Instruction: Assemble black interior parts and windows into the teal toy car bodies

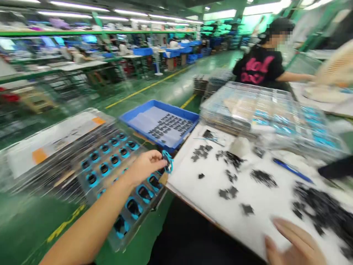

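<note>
Partway along, with much lying loose

The left hand's (146, 167) fingers are clamped on a black-and-light-blue piece (167, 162), held up between the tray and the corner of the desk. The right hand (298, 243), partly cut off at the bottom edge, has thumb and fingers apart, with nothing seen between them; whether it touches the desk I cannot tell.

Below the left forearm, the tray (138, 223) carries rows of similar pieces and looks largely filled, though the arm hides its middle. Whether the held piece came out of it or is bound for it does not show.

The desk (193, 195) suggests plenty is left: a few flat dark parts (247, 209) lie apart, beside a heap of dark slivers (263, 178) and a big dark pile (322, 206) at the right. A blue pen (292, 171) lies behind them.

Past the desk's far corner, the blue bin (168, 148) has dark parts set out in rows on a white sheet (139, 119), apparently a sorted portion. Farther right stand stacked clear trays (231, 97) with light-blue contents.
</note>
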### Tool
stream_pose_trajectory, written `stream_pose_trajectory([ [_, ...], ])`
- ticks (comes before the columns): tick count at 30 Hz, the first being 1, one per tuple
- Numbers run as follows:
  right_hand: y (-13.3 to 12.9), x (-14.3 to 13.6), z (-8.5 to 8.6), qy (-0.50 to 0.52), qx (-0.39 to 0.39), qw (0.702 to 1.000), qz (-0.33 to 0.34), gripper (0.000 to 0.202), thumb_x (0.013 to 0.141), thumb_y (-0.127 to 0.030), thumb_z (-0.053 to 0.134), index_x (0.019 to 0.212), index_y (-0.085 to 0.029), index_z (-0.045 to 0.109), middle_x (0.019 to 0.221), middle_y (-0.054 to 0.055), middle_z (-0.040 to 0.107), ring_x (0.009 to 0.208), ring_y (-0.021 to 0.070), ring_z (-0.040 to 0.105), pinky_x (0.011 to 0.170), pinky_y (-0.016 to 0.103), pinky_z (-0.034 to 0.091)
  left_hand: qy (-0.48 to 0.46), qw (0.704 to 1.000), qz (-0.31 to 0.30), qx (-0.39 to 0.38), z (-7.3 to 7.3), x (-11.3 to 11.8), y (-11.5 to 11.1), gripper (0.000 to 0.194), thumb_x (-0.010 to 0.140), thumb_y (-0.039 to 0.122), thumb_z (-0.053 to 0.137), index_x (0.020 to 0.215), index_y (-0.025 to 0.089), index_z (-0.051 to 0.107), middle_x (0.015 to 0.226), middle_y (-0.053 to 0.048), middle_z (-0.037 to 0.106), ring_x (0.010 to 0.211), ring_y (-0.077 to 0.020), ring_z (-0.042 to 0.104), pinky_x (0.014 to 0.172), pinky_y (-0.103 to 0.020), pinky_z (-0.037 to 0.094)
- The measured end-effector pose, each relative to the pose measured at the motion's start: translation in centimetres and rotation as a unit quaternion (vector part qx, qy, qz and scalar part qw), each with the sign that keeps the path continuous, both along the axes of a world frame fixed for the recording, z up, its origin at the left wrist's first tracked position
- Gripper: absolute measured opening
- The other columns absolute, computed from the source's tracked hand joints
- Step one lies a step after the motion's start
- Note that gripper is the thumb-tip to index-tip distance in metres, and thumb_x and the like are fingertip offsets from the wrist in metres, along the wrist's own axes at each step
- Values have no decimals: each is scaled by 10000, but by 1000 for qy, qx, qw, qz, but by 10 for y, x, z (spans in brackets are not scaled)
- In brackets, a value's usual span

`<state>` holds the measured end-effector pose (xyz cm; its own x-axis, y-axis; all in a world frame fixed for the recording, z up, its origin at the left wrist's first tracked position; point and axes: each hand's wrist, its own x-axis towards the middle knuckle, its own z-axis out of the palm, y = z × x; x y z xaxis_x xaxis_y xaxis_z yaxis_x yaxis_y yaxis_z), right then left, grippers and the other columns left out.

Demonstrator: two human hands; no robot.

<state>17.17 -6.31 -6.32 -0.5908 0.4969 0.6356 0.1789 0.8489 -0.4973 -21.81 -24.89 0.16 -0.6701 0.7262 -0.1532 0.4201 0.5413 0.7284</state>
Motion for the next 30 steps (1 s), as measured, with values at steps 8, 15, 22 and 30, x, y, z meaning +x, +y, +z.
stream_pose_trajectory([
  [8,-22,-24,12,18,-56,991,116,840,876,-290,721,1572,-291,251,1417,164,578,1278,293,598,1020,477,541,-547,807,-218,51,1,195,86,457,658,486,843,793,156,556,700,11,594,572,-70,500,538,-198,373],
  [15,-24,25,-1,221,-559,796,69,499,881,-465,698,1327,-292,559,1119,91,722,1057,275,714,965,483,553,-200,943,-267,16,-18,173,89,323,832,435,672,1045,192,658,822,-15,604,659,-125,517,642,-271,447],
  [22,0,19,15,293,-779,548,77,346,828,-403,699,1119,-217,703,1096,80,719,868,225,729,871,397,584,265,941,-212,-3,-34,121,74,215,900,378,606,1006,197,654,873,-35,642,679,-167,571,676,-310,477],
  [30,3,14,4,298,-775,550,93,434,762,-352,811,1152,-238,658,908,26,657,756,178,675,625,286,573,284,928,-235,-54,-32,121,83,289,909,367,621,1141,196,645,1064,-75,668,878,-224,642,732,-326,513],
])
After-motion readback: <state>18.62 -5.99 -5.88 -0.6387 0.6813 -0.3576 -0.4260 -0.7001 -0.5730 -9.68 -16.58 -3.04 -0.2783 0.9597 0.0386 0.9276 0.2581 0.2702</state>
